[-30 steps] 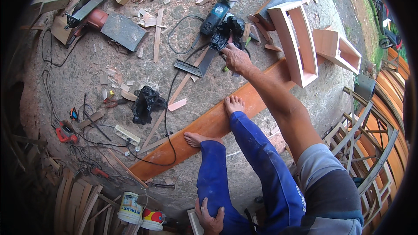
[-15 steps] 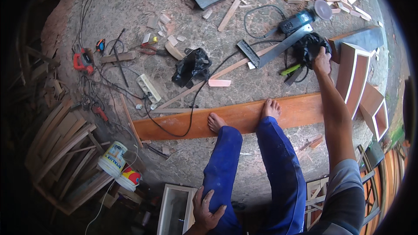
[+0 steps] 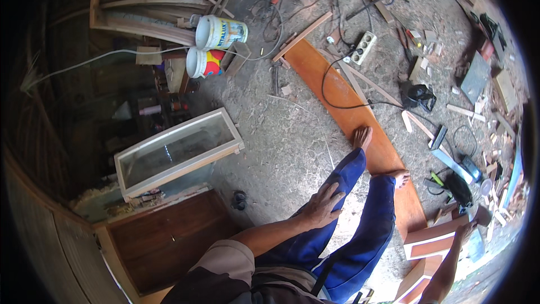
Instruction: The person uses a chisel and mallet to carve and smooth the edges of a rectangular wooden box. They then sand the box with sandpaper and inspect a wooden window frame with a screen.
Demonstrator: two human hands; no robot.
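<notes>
My left hand (image 3: 323,205) lies with spread fingers on my left leg, in blue trousers, holding nothing. On the far right my right hand (image 3: 463,232) is closed on a small, flat brown piece (image 3: 482,215) whose exact kind is unclear. Below it are curved wooden pieces with white edges (image 3: 433,240). A black plastic bag (image 3: 458,188) lies just beyond that hand, beside a bright green-handled tool (image 3: 436,179). Both bare feet rest on a long orange-brown board (image 3: 337,93) on the ground.
An angle grinder (image 3: 471,168), a power strip (image 3: 363,48) and trailing cables lie beyond the board among wood scraps. Another black bag (image 3: 421,97) is nearby. At left are paint buckets (image 3: 220,32), a white-framed glass panel (image 3: 179,149) and a brown wooden panel (image 3: 174,239).
The view has swung left, bringing the glass panel and brown panel into sight. My right hand has left the black bag and now holds the brown piece. My left hand stays on my leg.
</notes>
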